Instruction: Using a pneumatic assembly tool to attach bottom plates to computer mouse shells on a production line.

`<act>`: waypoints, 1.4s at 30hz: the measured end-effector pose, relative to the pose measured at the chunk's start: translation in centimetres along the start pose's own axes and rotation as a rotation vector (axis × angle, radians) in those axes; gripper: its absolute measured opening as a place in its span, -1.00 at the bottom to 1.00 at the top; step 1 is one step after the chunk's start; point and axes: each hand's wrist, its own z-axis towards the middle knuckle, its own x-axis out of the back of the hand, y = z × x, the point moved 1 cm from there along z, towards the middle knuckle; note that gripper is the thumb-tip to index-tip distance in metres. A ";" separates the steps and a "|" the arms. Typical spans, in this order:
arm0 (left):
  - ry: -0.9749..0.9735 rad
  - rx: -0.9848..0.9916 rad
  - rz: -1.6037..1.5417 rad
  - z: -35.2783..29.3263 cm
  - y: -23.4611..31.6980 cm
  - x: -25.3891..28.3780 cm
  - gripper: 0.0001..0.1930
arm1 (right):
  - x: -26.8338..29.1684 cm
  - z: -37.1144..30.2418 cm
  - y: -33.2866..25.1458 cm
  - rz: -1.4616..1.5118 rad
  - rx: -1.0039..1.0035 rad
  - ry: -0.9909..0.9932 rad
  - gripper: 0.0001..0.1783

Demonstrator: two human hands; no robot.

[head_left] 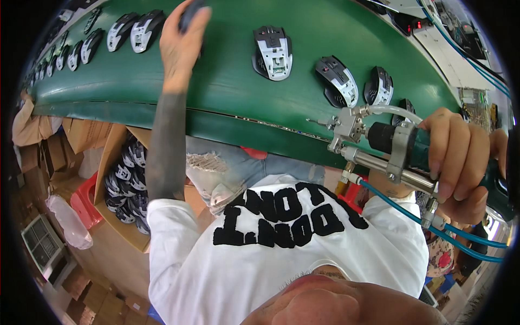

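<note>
My left hand (181,46) is stretched to the far side of the green belt, its fingers closed round a dark computer mouse (190,15) that is slightly blurred. On the right, my right hand (460,154) wraps round a powered screwdriver (382,136) with a metal head and air hoses; its tip points left over the belt's near edge. Between the hands lies a computer mouse with an open white inner shell (279,57). Two similar open mice, a larger one (338,81) and a smaller one (379,86), lie beyond the screwdriver, with another partly hidden behind it.
Several open mice (146,31) line the green belt (227,81) at the left. Below stands a cardboard box (103,162) full of mice. Another person's sleeve (27,122) shows at the far left. Blue hoses (466,252) trail off to the right.
</note>
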 end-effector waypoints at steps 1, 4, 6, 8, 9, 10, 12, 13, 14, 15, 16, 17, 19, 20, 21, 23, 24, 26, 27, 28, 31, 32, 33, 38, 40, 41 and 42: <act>0.036 0.094 -0.703 -2.3 -0.2 -0.1 -0.64 | -0.6 0.3 0.0 0.000 -0.007 0.005 -0.60; -0.235 0.301 -1.492 -11.8 -0.2 -0.9 -0.46 | 2.1 0.7 -1.1 0.012 -0.158 -0.125 -0.62; -0.311 0.396 -1.602 -14.9 0.2 -3.4 -0.43 | 0.7 0.7 -0.7 -0.070 -0.149 -0.051 -0.63; -0.351 0.472 -1.710 -16.7 0.0 -4.5 -0.40 | -0.9 0.9 0.6 -0.173 -0.098 0.056 -0.64; -0.378 0.448 -1.681 -17.0 0.0 -4.9 -0.39 | -0.9 1.0 0.6 -0.187 -0.111 0.050 -0.64; -0.406 0.424 -1.650 -17.1 0.0 -5.3 -0.37 | -0.6 1.1 0.6 -0.162 -0.131 0.016 -0.65; -0.446 0.456 -1.648 -17.3 -0.3 -5.7 -0.36 | 0.3 1.1 0.8 -0.102 -0.164 -0.044 -0.66; -0.484 0.484 -1.631 -17.3 -0.4 -5.8 -0.35 | 0.7 1.1 1.0 -0.066 -0.176 -0.070 -0.66; -0.487 0.486 -1.630 -17.3 -0.4 -5.9 -0.35 | 1.1 1.1 1.2 -0.031 -0.186 -0.096 -0.67; -0.496 0.477 -1.622 -17.4 -0.4 -5.9 -0.34 | 1.4 1.0 1.3 0.007 -0.196 -0.120 -0.67; -0.505 0.468 -1.613 -17.4 -0.5 -6.0 -0.34 | 1.6 0.9 1.4 0.006 -0.196 -0.116 -0.67; -0.508 0.472 -1.610 -17.4 -0.6 -5.9 -0.34 | 1.7 0.9 1.5 0.001 -0.197 -0.133 -0.68; -0.514 0.442 -1.607 -17.4 -0.7 -6.0 -0.33 | 2.0 0.8 1.7 -0.002 -0.202 -0.152 -0.68; -0.511 0.443 -1.607 -17.4 -0.8 -6.0 -0.33 | 2.1 0.8 1.9 0.011 -0.210 -0.165 -0.68; -0.518 0.444 -1.614 -17.3 -0.8 -6.1 -0.33 | 2.1 0.9 1.7 0.016 -0.219 -0.175 -0.68; -0.528 0.446 -1.625 -17.3 -0.7 -6.2 -0.33 | 2.0 1.0 1.5 0.005 -0.224 -0.176 -0.68; -0.527 0.442 -1.628 -17.3 -0.7 -6.2 -0.33 | 1.9 1.1 1.5 0.005 -0.225 -0.182 -0.67; -0.525 0.439 -1.631 -17.3 -0.7 -6.1 -0.33 | 1.8 1.3 1.6 0.004 -0.226 -0.195 -0.67; -0.531 0.435 -1.626 -17.3 -0.7 -6.1 -0.33 | 1.7 1.4 1.7 0.004 -0.227 -0.202 -0.67; -0.537 0.431 -1.620 -17.3 -0.7 -6.1 -0.33 | 1.6 1.3 1.9 0.005 -0.229 -0.203 -0.67; -0.461 0.468 -1.583 -17.3 0.0 -6.0 -0.34 | 1.2 1.0 2.3 -0.033 -0.220 -0.130 -0.67; -0.460 0.469 -1.583 -17.3 -0.1 -5.9 -0.34 | 1.3 1.2 2.5 -0.035 -0.216 -0.146 -0.67; -0.447 0.485 -1.610 -17.2 -0.3 -5.8 -0.34 | 1.3 1.3 3.0 -0.029 -0.211 -0.166 -0.67; -0.438 0.494 -1.556 -17.0 0.0 -6.0 -0.35 | -0.9 0.7 3.4 -0.106 -0.071 0.030 -0.67; -0.426 0.500 -1.529 -17.0 0.0 -6.0 -0.35 | -0.7 0.5 1.9 -0.061 0.010 0.115 -0.71; -0.425 0.494 -1.535 -17.0 0.2 -6.2 -0.35 | -0.3 0.6 1.0 0.005 0.067 0.142 -0.73; -0.441 0.501 -1.502 -17.0 0.3 -6.3 -0.35 | -0.1 0.5 0.5 0.027 0.077 0.149 -0.73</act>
